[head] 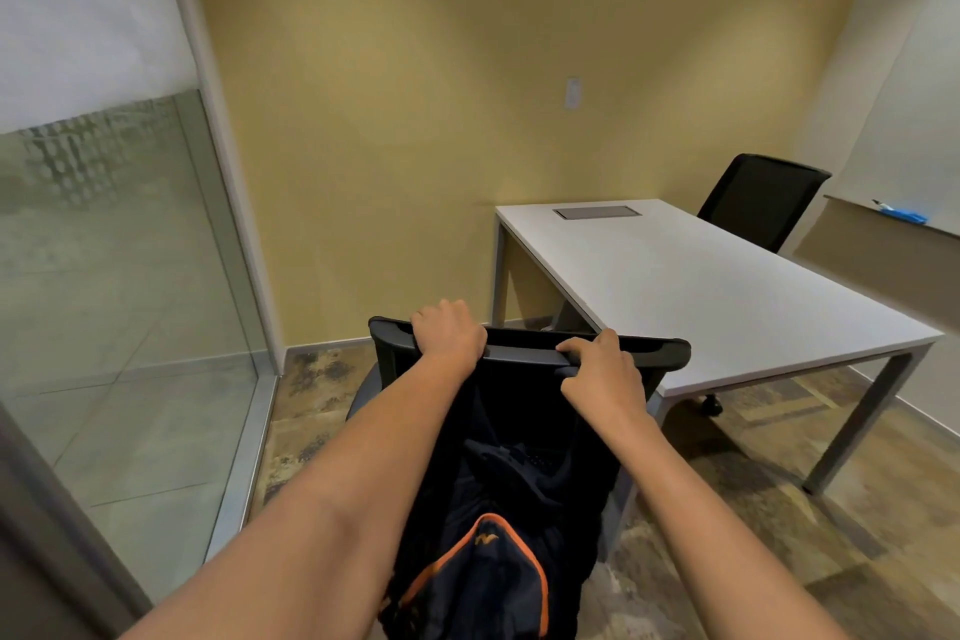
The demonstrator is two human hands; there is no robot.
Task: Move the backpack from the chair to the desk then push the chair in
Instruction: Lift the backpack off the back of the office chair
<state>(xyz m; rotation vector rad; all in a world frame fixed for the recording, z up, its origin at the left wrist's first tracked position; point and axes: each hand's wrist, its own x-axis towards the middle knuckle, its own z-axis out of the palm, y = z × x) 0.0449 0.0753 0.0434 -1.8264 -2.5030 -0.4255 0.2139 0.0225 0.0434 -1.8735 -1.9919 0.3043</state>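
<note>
Both hands grip the chair's top rail, backpack hanging near the person

The left hand (449, 330) and right hand (602, 369) are each curled around the top edge of the chair (670, 351). The backpack (488, 561) hangs below and between the forearms, apparently off the chair back. If the chair rolls, the backpack could swing or slip before reaching the bare tabletop (727, 286), far right.

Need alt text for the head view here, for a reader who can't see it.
Both hands, left hand and right hand, grip the top edge of a black chair, with a dark, orange-trimmed backpack hanging against its back. A bare white desk stands ahead to the right.
</note>
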